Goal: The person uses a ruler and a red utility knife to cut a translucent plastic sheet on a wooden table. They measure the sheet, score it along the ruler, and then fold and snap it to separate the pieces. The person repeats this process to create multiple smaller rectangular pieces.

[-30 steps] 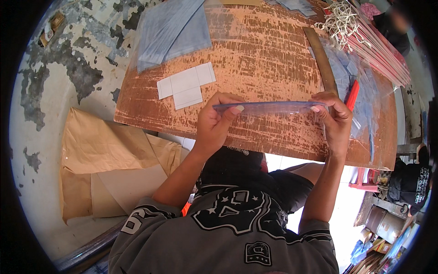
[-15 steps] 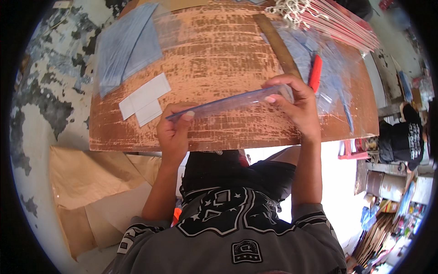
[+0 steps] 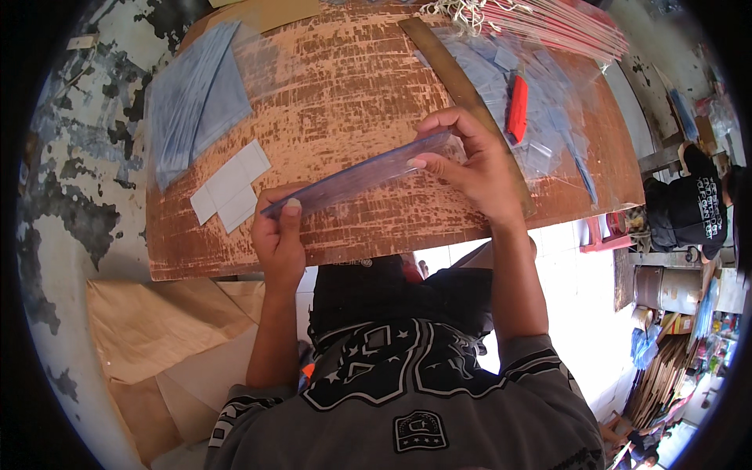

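Note:
Between my hands, above the near part of the worn wooden table [image 3: 313,102], is a long clear bluish plastic sleeve [image 3: 356,171], tilted up toward the right. My left hand [image 3: 280,227] pinches its left end, thumb on top. My right hand [image 3: 474,164] grips its right end between thumb and fingers; the plastic bows slightly there. White paper pieces [image 3: 231,186] lie beside my left hand. To the right of my right hand is a red-handled cutter [image 3: 517,110], resting on loose clear plastic pieces [image 3: 552,117].
A long wooden strip [image 3: 454,74] runs diagonally behind my right hand. Stacked bluish plastic sheets [image 3: 192,102] lie at the far left. Red-and-white rods with white cords [image 3: 540,23] occupy the far right. Brown paper [image 3: 172,321] is at the lower left; another person [image 3: 693,200] is at the right.
The view has shifted, so the table and its contents appear tilted and farther left. Both hands keep hold of the plastic sleeve, which looks slightly more bowed and turned to show its face.

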`<move>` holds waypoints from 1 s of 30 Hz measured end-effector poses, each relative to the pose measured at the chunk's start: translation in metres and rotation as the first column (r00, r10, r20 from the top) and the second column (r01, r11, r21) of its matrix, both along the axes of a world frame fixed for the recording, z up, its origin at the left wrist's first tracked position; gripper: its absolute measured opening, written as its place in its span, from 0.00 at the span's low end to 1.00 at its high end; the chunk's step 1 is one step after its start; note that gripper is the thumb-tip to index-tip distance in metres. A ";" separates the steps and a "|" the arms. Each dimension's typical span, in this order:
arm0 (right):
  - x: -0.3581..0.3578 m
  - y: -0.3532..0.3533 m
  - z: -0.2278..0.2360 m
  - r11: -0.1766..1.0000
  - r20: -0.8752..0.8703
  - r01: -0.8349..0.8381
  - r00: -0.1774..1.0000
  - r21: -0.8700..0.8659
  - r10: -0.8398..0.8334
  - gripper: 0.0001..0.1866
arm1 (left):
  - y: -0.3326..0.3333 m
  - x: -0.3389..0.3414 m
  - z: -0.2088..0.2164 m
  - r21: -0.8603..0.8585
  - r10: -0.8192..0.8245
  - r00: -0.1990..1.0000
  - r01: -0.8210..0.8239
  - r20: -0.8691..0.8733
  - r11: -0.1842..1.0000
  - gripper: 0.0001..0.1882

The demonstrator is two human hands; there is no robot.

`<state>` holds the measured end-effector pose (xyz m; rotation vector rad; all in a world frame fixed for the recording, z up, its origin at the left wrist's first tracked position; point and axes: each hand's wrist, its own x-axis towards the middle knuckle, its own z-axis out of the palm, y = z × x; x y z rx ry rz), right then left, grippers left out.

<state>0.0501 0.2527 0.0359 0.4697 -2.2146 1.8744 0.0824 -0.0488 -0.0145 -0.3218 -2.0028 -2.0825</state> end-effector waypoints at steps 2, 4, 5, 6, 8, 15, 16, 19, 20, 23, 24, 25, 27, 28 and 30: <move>0.001 -0.005 0.002 1.000 0.010 0.008 1.000 -0.016 -0.008 0.20 | -0.001 -0.001 -0.004 0.046 -0.005 1.000 0.005 0.000 0.999 0.10; 0.001 -0.007 0.001 1.000 -0.012 0.017 1.000 -0.005 -0.017 0.20 | 0.000 -0.001 -0.003 0.045 -0.003 1.000 0.004 -0.006 0.999 0.10; 0.001 -0.007 0.001 1.000 -0.040 0.024 0.999 0.013 -0.024 0.20 | 0.000 -0.001 -0.002 0.044 -0.004 1.000 0.004 -0.010 0.999 0.11; 0.000 -0.008 0.000 0.999 -0.068 0.031 0.997 0.032 -0.029 0.20 | 0.001 -0.001 -0.002 0.043 -0.006 1.000 0.006 -0.008 0.999 0.11; -0.001 -0.009 -0.004 0.999 -0.082 0.037 0.996 0.022 -0.035 0.20 | 0.001 -0.002 -0.001 0.042 -0.009 1.000 0.009 -0.005 0.999 0.11; -0.002 -0.010 -0.005 0.999 -0.044 0.040 0.998 0.013 -0.040 0.17 | 0.011 -0.001 0.009 -0.021 0.091 0.994 -0.092 -0.055 0.996 0.15; -0.003 -0.009 -0.006 0.999 -0.040 0.033 0.999 0.013 -0.033 0.17 | 0.011 -0.001 0.009 -0.017 0.102 0.993 -0.104 -0.064 0.994 0.15; -0.003 -0.007 -0.007 1.000 -0.018 0.003 1.000 0.003 -0.003 0.15 | 0.009 0.000 0.007 -0.023 0.138 0.989 -0.139 -0.047 0.990 0.15; -0.003 -0.007 -0.007 1.000 -0.003 -0.015 1.000 -0.007 0.015 0.15 | 0.008 0.001 0.006 -0.027 0.151 0.988 -0.152 -0.035 0.988 0.15; -0.001 -0.008 -0.007 0.993 0.083 -0.052 0.995 -0.103 0.061 0.13 | 0.010 0.003 0.008 -0.023 0.134 0.991 -0.135 -0.023 0.991 0.16; -0.001 -0.008 -0.007 0.987 0.118 -0.061 0.990 -0.146 0.078 0.12 | 0.012 0.004 0.008 -0.014 0.136 0.990 -0.137 -0.025 0.991 0.16; -0.001 -0.009 -0.007 0.985 0.124 -0.072 0.988 -0.155 0.092 0.12 | 0.014 0.005 0.007 -0.006 0.138 0.990 -0.138 -0.026 0.990 0.15; -0.002 -0.009 -0.010 0.981 0.135 -0.094 0.984 -0.171 0.118 0.11 | 0.016 0.005 0.004 0.011 0.141 0.990 -0.141 -0.025 0.990 0.14; -0.002 -0.010 -0.011 0.982 0.126 -0.096 0.985 -0.161 0.117 0.10 | 0.016 0.005 0.003 0.019 0.143 0.989 -0.142 -0.023 0.990 0.14; -0.002 -0.011 -0.012 0.985 0.108 -0.098 0.988 -0.140 0.114 0.09 | 0.016 0.004 0.001 0.013 0.145 0.989 -0.145 -0.023 0.989 0.13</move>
